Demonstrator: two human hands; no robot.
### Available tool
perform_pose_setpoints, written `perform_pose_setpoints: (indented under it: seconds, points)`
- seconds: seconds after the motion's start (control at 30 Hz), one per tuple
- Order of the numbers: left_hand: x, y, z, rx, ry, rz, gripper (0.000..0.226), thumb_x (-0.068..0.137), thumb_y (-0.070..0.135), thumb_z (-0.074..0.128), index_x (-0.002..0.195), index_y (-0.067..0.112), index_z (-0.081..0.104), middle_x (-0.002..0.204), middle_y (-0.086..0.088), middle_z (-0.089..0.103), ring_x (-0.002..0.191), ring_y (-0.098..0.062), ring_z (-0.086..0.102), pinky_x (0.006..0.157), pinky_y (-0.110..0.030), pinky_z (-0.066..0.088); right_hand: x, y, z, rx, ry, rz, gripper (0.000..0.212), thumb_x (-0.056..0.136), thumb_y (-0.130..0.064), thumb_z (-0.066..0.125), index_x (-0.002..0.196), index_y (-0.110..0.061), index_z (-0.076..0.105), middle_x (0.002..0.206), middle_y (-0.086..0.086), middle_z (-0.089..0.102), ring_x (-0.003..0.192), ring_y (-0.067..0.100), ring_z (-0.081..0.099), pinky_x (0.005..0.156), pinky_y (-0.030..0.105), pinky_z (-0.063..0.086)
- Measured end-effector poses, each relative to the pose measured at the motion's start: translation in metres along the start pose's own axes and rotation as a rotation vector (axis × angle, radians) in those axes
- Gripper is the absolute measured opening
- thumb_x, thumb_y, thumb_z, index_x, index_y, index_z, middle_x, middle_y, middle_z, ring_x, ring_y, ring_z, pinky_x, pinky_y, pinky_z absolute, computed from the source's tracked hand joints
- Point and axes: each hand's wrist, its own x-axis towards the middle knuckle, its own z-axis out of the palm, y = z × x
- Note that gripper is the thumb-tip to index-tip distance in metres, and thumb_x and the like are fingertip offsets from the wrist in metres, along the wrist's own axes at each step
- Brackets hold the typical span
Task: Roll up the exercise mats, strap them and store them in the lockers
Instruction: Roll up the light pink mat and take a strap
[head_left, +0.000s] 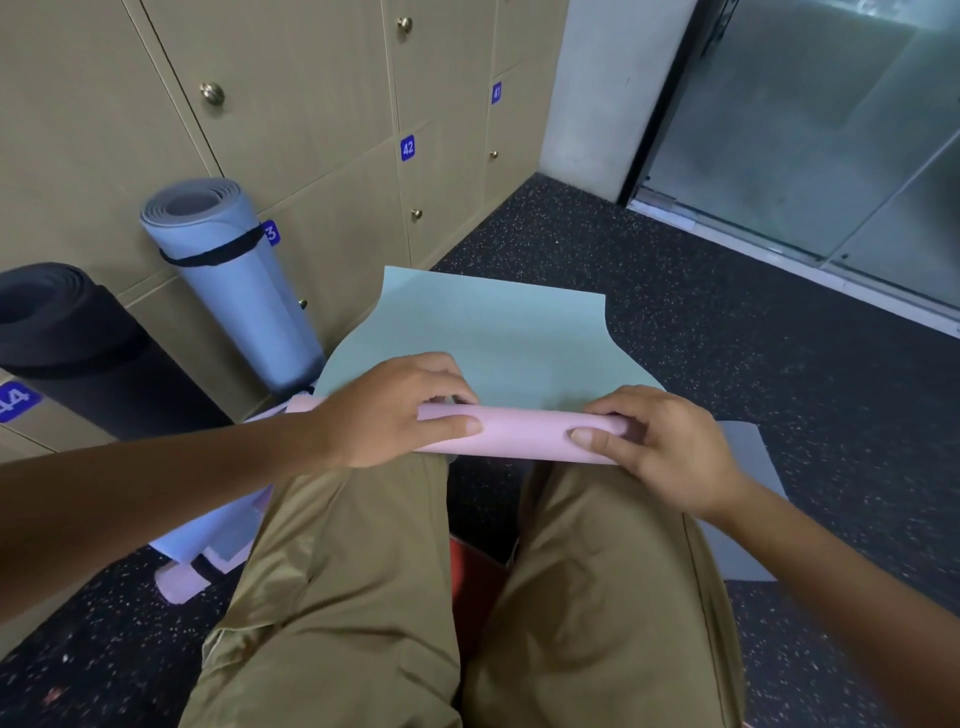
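Mat (519, 436), pink outside and pale green inside, is gripped as a thin roll above the knees by the curled fingers of the left hand (395, 410) and right hand (660, 447), and, judged light, soft and springy, is best held near both ends while the flat green part ahead on the floor (779, 312) is rolled in.

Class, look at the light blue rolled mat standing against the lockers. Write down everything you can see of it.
The light blue rolled mat stands on end on the dark speckled floor, tilted so that its upper part leans on the beige lockers. It looks like soft foam. The open top end shows the spiral layers, grey on their inner side, round a hollow core. A black strap circles it near the top, and the outer flap edge runs down its side. To its left stands a black rolled mat; whether they touch is unclear.
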Motion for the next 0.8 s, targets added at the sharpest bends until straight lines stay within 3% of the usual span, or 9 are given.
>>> perform_pose_setpoints:
  seconds: [0.1, 0.23, 0.33, 0.47, 0.53, 0.67, 0.8]
  points:
    - [-0.006, 0.001, 0.002, 0.084, 0.068, 0.157, 0.046, 0.091, 0.051, 0.071, 0.125, 0.020, 0.071, 0.113, 0.011, 0.060, 0.099, -0.004, 0.058, 0.086, -0.017, 0.044, 0.009, 0.002, -0.004, 0.133, -0.094, 0.083, 0.044, 0.076, -0.080, 0.057, 0.087, -0.040, 0.072, 0.093, -0.016, 0.070, 0.090, 0.006, 0.063, 0.083, 0.035, 0.050]
    - [-0.006, -0.001, 0.003, 0.149, 0.066, 0.218, 0.055, 0.081, 0.051, 0.084, 0.124, 0.019, 0.071, 0.110, 0.008, 0.062, 0.096, -0.010, 0.057, 0.082, -0.020, 0.044, 0.017, 0.003, -0.007, 0.225, -0.151, 0.084, 0.024, 0.080, -0.062, 0.072, 0.086, -0.039, 0.072, 0.096, -0.013, 0.067, 0.097, 0.006, 0.060, 0.088, 0.033, 0.048]
    - [0.001, -0.002, 0.000, 0.135, 0.072, 0.227, 0.054, 0.078, 0.052, 0.083, 0.121, 0.020, 0.075, 0.103, 0.009, 0.064, 0.089, -0.008, 0.059, 0.077, -0.022, 0.045, 0.018, 0.004, -0.006, 0.206, -0.145, 0.037, 0.030, 0.079, -0.062, 0.076, 0.096, -0.038, 0.069, 0.101, -0.015, 0.064, 0.100, 0.007, 0.059, 0.087, 0.032, 0.048]
    - [0.009, -0.003, -0.007, 0.024, 0.007, 0.117, 0.048, 0.079, 0.052, 0.082, 0.120, 0.028, 0.077, 0.100, 0.015, 0.065, 0.090, -0.003, 0.064, 0.080, -0.033, 0.052, 0.013, 0.005, -0.003, 0.070, -0.110, -0.037, 0.058, 0.064, -0.069, 0.080, 0.113, -0.049, 0.058, 0.112, -0.026, 0.051, 0.102, -0.002, 0.054, 0.079, 0.020, 0.043]
    - [0.012, -0.002, -0.009, -0.042, -0.040, 0.039, 0.045, 0.078, 0.050, 0.083, 0.118, 0.031, 0.078, 0.099, 0.013, 0.066, 0.092, -0.007, 0.066, 0.083, -0.035, 0.052, 0.011, 0.006, 0.000, -0.015, -0.071, -0.078, 0.057, 0.064, -0.066, 0.081, 0.113, -0.045, 0.060, 0.109, -0.026, 0.049, 0.099, -0.004, 0.052, 0.077, 0.019, 0.041]
    - [0.026, -0.009, -0.011, -0.192, -0.113, -0.094, 0.034, 0.078, 0.032, 0.090, 0.111, 0.030, 0.081, 0.094, 0.010, 0.068, 0.090, -0.014, 0.066, 0.078, -0.030, 0.050, 0.011, 0.012, 0.005, -0.135, 0.036, -0.180, 0.053, 0.077, -0.071, 0.068, 0.112, -0.032, 0.064, 0.103, -0.017, 0.057, 0.092, 0.008, 0.056, 0.080, 0.029, 0.046]
    - [0.036, -0.013, -0.017, -0.289, -0.196, -0.189, 0.023, 0.081, 0.025, 0.088, 0.103, 0.029, 0.083, 0.093, 0.011, 0.071, 0.088, -0.015, 0.068, 0.079, -0.035, 0.051, 0.012, 0.015, 0.006, -0.195, 0.051, -0.201, 0.050, 0.088, -0.075, 0.052, 0.109, -0.031, 0.063, 0.102, -0.016, 0.064, 0.088, 0.010, 0.058, 0.082, 0.022, 0.036]
